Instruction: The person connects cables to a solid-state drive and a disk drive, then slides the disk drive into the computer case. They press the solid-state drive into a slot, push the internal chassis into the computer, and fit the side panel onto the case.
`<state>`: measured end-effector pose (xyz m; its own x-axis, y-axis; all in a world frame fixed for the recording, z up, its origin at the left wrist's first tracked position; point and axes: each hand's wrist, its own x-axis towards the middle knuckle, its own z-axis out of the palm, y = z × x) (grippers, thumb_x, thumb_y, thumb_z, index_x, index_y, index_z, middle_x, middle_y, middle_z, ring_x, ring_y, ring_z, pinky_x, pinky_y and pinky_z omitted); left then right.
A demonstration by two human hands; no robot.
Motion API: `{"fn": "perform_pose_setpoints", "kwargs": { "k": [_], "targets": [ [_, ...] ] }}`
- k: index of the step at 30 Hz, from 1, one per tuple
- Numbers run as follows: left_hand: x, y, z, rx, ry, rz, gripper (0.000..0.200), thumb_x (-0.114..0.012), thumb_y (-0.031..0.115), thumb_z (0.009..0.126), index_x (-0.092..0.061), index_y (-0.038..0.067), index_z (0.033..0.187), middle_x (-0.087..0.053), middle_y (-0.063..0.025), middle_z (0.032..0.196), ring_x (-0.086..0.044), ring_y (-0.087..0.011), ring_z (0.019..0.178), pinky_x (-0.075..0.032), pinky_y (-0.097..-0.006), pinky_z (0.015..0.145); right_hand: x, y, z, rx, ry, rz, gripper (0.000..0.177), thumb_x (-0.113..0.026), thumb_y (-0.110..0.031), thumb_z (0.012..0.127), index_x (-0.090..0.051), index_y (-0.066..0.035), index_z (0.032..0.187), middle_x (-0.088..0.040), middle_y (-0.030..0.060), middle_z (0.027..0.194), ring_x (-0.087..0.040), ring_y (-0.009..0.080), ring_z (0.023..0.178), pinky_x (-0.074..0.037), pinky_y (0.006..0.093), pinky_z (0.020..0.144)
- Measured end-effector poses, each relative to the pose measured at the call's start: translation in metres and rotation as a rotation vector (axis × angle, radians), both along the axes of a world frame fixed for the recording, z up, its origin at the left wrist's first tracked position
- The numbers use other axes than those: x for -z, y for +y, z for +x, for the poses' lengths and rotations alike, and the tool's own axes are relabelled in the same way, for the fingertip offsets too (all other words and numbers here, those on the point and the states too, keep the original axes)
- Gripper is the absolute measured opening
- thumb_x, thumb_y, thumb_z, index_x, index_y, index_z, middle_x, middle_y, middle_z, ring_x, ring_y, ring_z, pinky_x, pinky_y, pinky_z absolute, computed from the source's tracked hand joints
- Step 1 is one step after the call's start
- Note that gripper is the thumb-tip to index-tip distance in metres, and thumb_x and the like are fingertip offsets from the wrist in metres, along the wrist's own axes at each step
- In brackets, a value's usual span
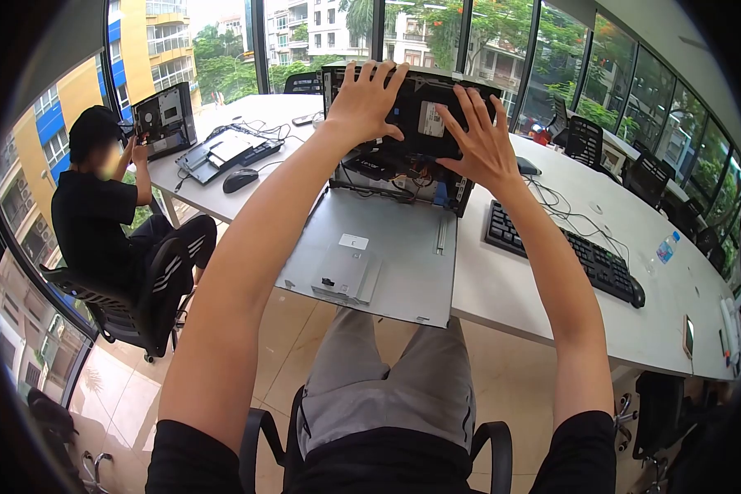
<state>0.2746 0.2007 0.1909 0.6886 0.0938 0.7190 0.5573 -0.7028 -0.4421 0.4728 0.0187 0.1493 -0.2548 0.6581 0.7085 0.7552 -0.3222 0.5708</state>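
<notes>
An opened desktop computer case (420, 177) stands on the white table (543, 288) straight ahead, its inside facing me. My left hand (366, 103) grips the case's top left edge, fingers spread over the rim. Over the upper right of the internals lies my right hand (479, 140), fingers apart, beside a white-labelled part (430, 119). The case's grey side panel (387, 251) lies flat in front, hanging over the table edge, with a small drive bracket (346, 276) resting on it.
A black keyboard (564, 251) and mouse (527, 167) lie right of the case, with cables (568, 218). At the left a seated person (99, 214) handles another open case (165, 119); a second mouse (240, 179) and panel (226, 152) lie nearby. Office chairs (589, 140) stand behind the table.
</notes>
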Motion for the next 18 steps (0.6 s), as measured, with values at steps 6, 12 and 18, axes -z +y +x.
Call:
{"fn": "perform_pose_setpoints", "kwargs": {
  "k": [6, 12, 18],
  "targets": [
    [0.0021, -0.0007, 0.0018, 0.001, -0.022, 0.028, 0.128, -0.088, 0.071, 0.072, -0.028, 0.01, 0.168, -0.045, -0.0122, 0.157, -0.043, -0.0354, 0.146, -0.033, -0.0578, 0.125, 0.0018, 0.0009, 0.0047, -0.01, -0.006, 0.0, 0.111, -0.084, -0.072, 0.074, -0.04, -0.026, 0.165, -0.03, 0.0145, 0.174, -0.03, 0.0314, 0.16, -0.022, 0.0583, 0.128],
    [0.0038, 0.0016, 0.004, 0.013, -0.044, 0.041, 0.127, -0.087, 0.071, 0.072, -0.029, 0.01, 0.167, -0.047, -0.0121, 0.156, -0.044, -0.0353, 0.146, -0.034, -0.0582, 0.124, 0.0023, -0.0005, 0.0038, -0.001, -0.007, 0.0, 0.111, -0.083, -0.073, 0.075, -0.04, -0.026, 0.165, -0.029, 0.0148, 0.175, -0.029, 0.0314, 0.16, -0.02, 0.0587, 0.13],
    [0.0044, 0.0024, 0.005, 0.018, -0.061, 0.048, 0.127, -0.086, 0.073, 0.071, -0.03, 0.01, 0.167, -0.048, -0.0118, 0.156, -0.044, -0.035, 0.145, -0.034, -0.0582, 0.124, 0.0042, -0.0005, 0.0038, 0.0, 0.016, 0.001, 0.111, -0.082, -0.073, 0.075, -0.039, -0.026, 0.166, -0.027, 0.0134, 0.176, -0.026, 0.0302, 0.162, -0.017, 0.0593, 0.131]
  ]
}}
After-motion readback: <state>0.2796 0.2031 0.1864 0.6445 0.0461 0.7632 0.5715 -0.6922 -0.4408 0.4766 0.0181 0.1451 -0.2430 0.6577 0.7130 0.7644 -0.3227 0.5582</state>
